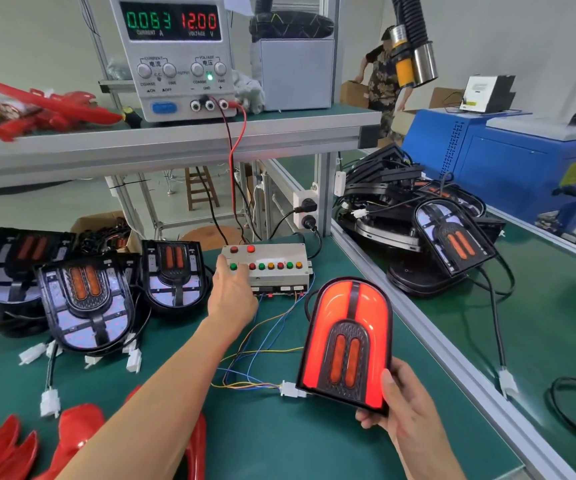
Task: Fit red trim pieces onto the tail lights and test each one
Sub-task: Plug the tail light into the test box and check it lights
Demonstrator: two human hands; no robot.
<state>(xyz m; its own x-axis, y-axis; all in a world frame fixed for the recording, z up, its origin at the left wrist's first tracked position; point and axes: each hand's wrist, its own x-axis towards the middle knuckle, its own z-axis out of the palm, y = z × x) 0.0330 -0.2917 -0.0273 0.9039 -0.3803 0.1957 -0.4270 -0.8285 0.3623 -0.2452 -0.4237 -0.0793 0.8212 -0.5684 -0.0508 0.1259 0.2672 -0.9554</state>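
Note:
My right hand (402, 407) grips the lower right corner of a tail light (347, 341) fitted with red trim, tilted up off the green bench; its red areas glow. A white connector (291, 389) links it by coloured wires to the grey test box (272, 266). My left hand (231, 291) reaches to the box's left end, fingers by the green button (233, 266). Several tail lights without trim (85, 303) lie at the left. Loose red trim pieces (75, 434) lie at the front left.
A power supply (175, 57) on the shelf reads 0.083 A and 12.00 V. More tail lights (453, 237) are piled on the right bench beside a blue machine (522, 161). An aluminium rail (435, 344) splits the benches. A person stands far back.

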